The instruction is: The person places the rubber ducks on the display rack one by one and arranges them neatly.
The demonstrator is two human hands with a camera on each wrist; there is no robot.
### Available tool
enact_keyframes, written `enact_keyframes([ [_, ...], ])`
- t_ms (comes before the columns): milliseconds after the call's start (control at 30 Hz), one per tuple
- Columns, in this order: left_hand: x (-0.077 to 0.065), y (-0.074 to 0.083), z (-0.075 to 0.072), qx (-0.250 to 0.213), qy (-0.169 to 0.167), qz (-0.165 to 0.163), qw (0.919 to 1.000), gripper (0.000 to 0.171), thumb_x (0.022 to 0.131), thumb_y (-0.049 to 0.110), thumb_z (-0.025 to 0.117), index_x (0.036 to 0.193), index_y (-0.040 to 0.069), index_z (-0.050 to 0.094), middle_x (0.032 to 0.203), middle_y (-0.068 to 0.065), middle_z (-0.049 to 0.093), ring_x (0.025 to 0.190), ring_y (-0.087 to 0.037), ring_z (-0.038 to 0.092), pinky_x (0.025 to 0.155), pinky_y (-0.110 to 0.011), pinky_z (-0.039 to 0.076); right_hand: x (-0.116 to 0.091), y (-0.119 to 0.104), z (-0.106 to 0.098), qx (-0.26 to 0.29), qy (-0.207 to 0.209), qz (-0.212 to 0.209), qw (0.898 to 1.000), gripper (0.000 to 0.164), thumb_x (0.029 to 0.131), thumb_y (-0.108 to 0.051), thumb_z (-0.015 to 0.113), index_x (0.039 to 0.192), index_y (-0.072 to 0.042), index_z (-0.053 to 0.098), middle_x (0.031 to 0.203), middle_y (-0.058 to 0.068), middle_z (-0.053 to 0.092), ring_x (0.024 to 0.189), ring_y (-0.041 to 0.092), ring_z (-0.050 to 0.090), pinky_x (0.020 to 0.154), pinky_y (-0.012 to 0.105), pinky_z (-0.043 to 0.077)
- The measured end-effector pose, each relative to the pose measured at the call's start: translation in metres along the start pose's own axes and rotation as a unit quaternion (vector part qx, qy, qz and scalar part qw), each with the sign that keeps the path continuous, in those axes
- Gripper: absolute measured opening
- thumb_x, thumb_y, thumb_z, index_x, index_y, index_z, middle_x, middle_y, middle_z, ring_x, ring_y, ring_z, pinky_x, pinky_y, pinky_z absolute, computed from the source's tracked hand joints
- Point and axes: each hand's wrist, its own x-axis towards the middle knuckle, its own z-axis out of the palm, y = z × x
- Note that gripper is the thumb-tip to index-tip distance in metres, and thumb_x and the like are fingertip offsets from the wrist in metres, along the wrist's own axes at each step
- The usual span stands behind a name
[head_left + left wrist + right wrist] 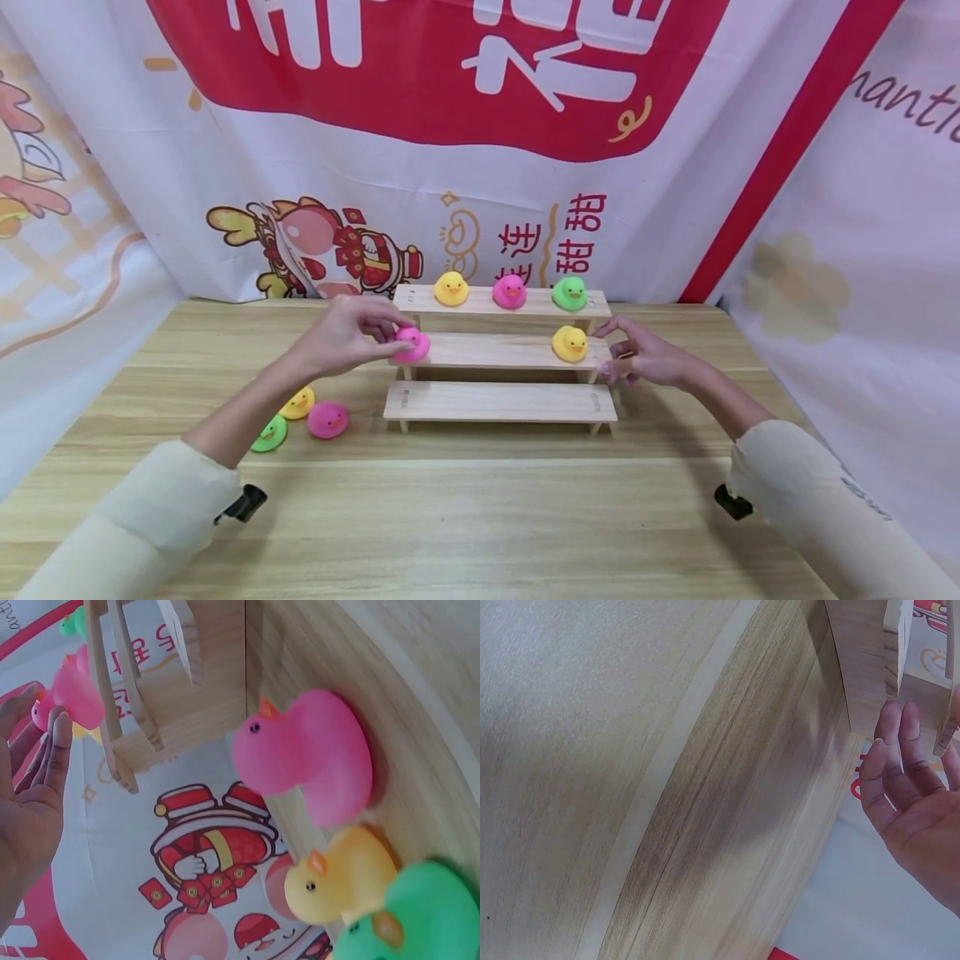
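My left hand (352, 333) pinches a pink rubber duck (412, 345) between thumb and fingers, right at the left end of the middle step of a small three-step wooden stand (487, 400). The left wrist view also shows this pink duck (79, 690) at the fingertips. My right hand (645, 354) is at the stand's right end, its fingertips against the edge and its fingers loosely bent. On the middle step's right part sits a yellow duck (570, 343). Along the top step stand a yellow duck (452, 289), a pink duck (510, 292) and a green duck (569, 293).
Left of the stand, under my left forearm, a pink duck (327, 420), a yellow duck (298, 403) and a green duck (270, 434) lie close together on the wooden table (465, 517). A printed cloth (375, 167) hangs behind the stand.
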Motion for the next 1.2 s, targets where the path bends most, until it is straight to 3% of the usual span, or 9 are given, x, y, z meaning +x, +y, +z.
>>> enact_keyframes([
  [333,0.013,0.005,0.018,-0.023,-0.007,0.019,0.9995,0.022,0.084,0.002,0.085,0.105,-0.001,0.08,0.091,-0.006,0.073,0.078,-0.018,0.067,0.071,-0.025,0.061,-0.001,-0.001,0.0,-0.002,0.0,0.002,1.0,0.055,0.097,-0.008,0.067,0.138,0.001,0.032,0.087,0.017,0.065,0.083,0.029,0.065,0.068,0.038,0.053],
  [700,0.019,0.008,0.033,-0.036,0.005,0.001,0.9993,0.022,0.084,0.001,0.084,0.106,0.001,0.08,0.095,-0.008,0.074,0.08,-0.019,0.066,0.072,-0.023,0.06,0.001,0.0,0.0,-0.004,0.0,0.005,1.0,0.054,0.097,-0.008,0.066,0.138,0.0,0.032,0.087,0.016,0.066,0.083,0.029,0.065,0.069,0.04,0.054],
  [1200,0.03,0.015,0.052,-0.063,0.007,0.01,0.9979,0.024,0.083,-0.001,0.084,0.107,-0.005,0.077,0.102,-0.016,0.074,0.08,-0.022,0.072,0.074,-0.027,0.062,0.002,-0.001,0.0,-0.012,0.0,0.008,1.0,0.053,0.098,-0.008,0.066,0.138,0.0,0.032,0.087,0.015,0.065,0.084,0.029,0.064,0.07,0.04,0.053],
])
